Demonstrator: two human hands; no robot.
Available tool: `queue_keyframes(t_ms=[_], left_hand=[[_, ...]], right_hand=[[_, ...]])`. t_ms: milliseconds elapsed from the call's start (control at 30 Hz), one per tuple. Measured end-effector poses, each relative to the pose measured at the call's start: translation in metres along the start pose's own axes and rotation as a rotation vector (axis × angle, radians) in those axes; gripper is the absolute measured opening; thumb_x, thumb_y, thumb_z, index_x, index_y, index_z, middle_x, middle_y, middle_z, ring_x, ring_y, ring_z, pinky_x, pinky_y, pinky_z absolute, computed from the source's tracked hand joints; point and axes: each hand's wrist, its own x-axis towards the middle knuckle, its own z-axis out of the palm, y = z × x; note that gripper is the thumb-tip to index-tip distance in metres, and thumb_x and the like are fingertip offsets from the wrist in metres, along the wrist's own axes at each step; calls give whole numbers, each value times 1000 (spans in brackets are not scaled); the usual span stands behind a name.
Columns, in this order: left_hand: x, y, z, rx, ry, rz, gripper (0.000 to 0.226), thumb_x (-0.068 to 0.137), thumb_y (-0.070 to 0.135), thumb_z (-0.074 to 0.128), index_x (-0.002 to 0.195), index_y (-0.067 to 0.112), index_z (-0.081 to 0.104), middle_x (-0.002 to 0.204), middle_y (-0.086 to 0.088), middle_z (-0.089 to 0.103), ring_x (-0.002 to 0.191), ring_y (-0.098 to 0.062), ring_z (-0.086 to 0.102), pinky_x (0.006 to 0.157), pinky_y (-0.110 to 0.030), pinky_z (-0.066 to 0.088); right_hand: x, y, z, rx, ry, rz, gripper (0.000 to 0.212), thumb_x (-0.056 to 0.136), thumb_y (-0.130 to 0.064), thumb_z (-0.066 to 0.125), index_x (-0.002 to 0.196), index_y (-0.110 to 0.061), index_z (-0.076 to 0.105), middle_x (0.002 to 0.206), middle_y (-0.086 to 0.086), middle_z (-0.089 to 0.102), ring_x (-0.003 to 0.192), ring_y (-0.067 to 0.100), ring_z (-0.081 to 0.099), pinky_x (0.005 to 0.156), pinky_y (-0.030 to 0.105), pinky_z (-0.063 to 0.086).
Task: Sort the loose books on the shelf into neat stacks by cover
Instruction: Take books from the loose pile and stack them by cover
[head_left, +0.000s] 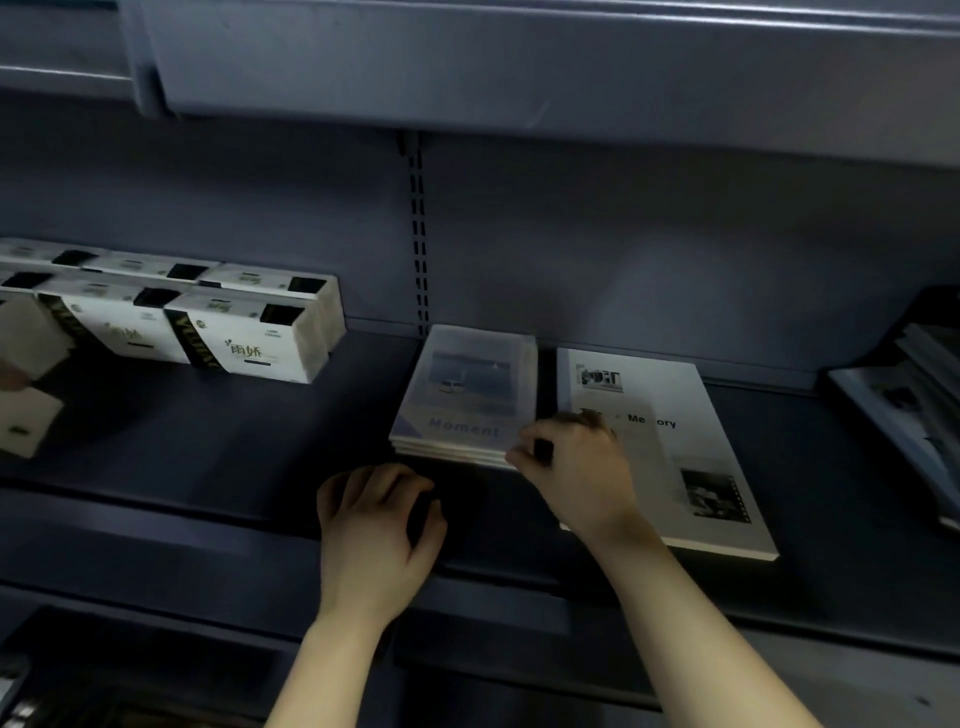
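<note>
Book (701, 452) title (partly) behind right hand (576, 467).

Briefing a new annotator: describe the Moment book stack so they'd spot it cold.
On the dark grey metal shelf, find the slotted upright strip in the back panel. Just below it lies a short stack of pale books, top cover a bluish photo above the word Moment. The white book beside it is larger, with black-and-white photos.

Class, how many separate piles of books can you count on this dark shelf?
3. A pale blue "Moment" stack sits centre; a white "Memory" pile lies just right of it; a loose slanted grey pile sits far right, cut off by the frame. More may be hidden.
</note>
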Motion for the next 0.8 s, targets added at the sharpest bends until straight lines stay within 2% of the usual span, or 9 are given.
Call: queue_keyframes(t_ms=[100, 200, 300, 400, 500, 667, 800], left_hand=[[3, 9, -3, -8, 24, 19, 34, 81, 38, 45, 90, 18, 72, 96, 2, 65, 90, -24, 58, 88, -39, 28], [8, 28, -6, -12, 18, 38, 36, 82, 39, 44, 92, 18, 71, 97, 1, 66, 89, -25, 57, 87, -41, 32], [12, 53, -5, -6, -41, 52, 37, 84, 42, 41, 95, 20, 70, 100, 1, 65, 91, -25, 58, 86, -42, 34], [15, 81, -2, 27, -82, 79, 39, 85, 44, 38, 97, 23, 69, 103, 0, 65, 94, -27, 59, 85, -39, 30], [14, 115, 3, 49, -104, 103, 41, 85, 44, 37, 101, 22, 68, 104, -1, 65, 96, -28, 58, 85, -40, 32], [5, 183, 15, 38, -95, 154, 40, 86, 42, 36, 100, 21, 67, 103, 0, 64, 94, -28, 58, 86, -38, 27], [-6, 242, 30, 29, -118, 148, 42, 86, 44, 36, 102, 22, 67, 105, 0, 64, 94, -27, 57, 86, -41, 34]], right_hand=[[-3, 7, -27, 100, 21, -46, 29, 89, -27, 65, 117, -21, 67, 107, -2, 68, 99, 16, 60, 76, 20, 42], [-8, 21, -60, 94, 120, -25, 30, 90, -26, 63, 120, -21, 64, 113, -4, 67, 98, 11, 62, 81, 20, 45], [-12, 42, -95, 70, 218, 35, 29, 89, -24, 64, 117, -19, 66, 112, -3, 68, 96, 11, 62, 80, 19, 44], [-19, 62, -135, 41, 292, 77, 28, 88, -21, 64, 115, -15, 68, 109, 4, 69, 98, 21, 64, 81, 25, 47], [-27, 87, -177, -38, 352, 75, 20, 87, -18, 62, 104, -14, 72, 102, 7, 71, 92, 25, 65, 73, 24, 44], [-49, 139, -248, -139, 480, 88, 23, 86, -23, 58, 95, -9, 73, 97, 15, 70, 91, 33, 63, 71, 32, 44], [-76, 182, -310, -132, 519, 120, 20, 88, -22, 57, 94, -10, 73, 91, 15, 69, 83, 35, 61, 65, 28, 36]])
